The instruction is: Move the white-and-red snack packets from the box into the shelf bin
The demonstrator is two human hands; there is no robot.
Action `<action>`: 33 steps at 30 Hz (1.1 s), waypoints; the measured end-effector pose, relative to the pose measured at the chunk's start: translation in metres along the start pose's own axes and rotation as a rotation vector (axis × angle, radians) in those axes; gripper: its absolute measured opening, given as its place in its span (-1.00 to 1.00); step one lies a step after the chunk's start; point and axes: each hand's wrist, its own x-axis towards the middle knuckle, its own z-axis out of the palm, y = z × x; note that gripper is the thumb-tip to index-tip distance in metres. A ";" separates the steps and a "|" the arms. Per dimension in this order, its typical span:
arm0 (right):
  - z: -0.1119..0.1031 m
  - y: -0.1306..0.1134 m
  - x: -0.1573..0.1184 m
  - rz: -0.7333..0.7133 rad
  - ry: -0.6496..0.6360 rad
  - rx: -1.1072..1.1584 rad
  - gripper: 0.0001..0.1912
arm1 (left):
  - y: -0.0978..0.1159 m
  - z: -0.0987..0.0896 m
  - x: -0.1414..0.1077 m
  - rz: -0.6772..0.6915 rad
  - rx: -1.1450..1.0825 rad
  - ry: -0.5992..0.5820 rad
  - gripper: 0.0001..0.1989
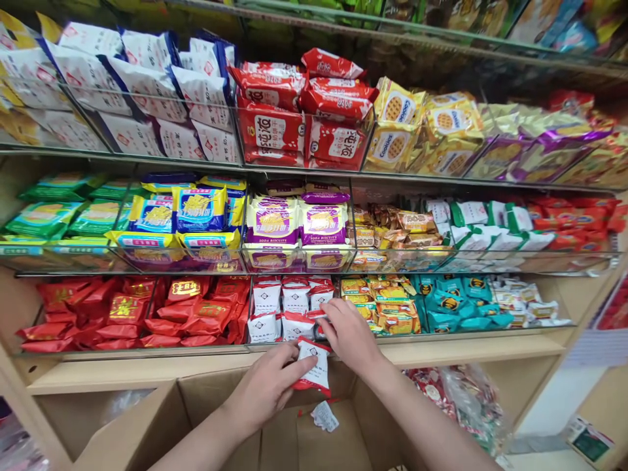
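My left hand (267,386) is closed on a white snack packet (314,365) with red ends, thumb across its front, above an open cardboard box (206,396). My right hand (350,333) reaches into the lowest shelf compartment, its fingers closed on another white and red packet (318,315), mostly hidden behind them. Beside those fingers stand rows of matching packets (296,298), upright and stacked behind a low clear front. Inside the box lies a small white packet or scrap (324,416) with red bits near it.
Red packets (191,311) fill the compartments to the left; yellow packets (392,307) and teal packets (449,304) are to the right. Glass dividers separate them. Biscuit packs (273,219) stand on the shelf above. Plastic-bagged goods (461,399) sit below right, behind my right forearm.
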 end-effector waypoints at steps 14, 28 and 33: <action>-0.010 0.003 -0.019 -0.106 -0.123 0.213 -0.63 | 0.002 -0.006 0.012 -0.092 -0.032 -0.046 -0.61; -0.009 0.036 0.030 -0.001 -0.355 0.497 -0.52 | -0.005 -0.034 0.044 -0.128 -0.041 -0.037 -0.76; -0.010 0.035 0.037 -0.064 -0.444 0.490 -0.54 | -0.004 -0.035 0.058 -0.091 0.020 -0.101 -0.80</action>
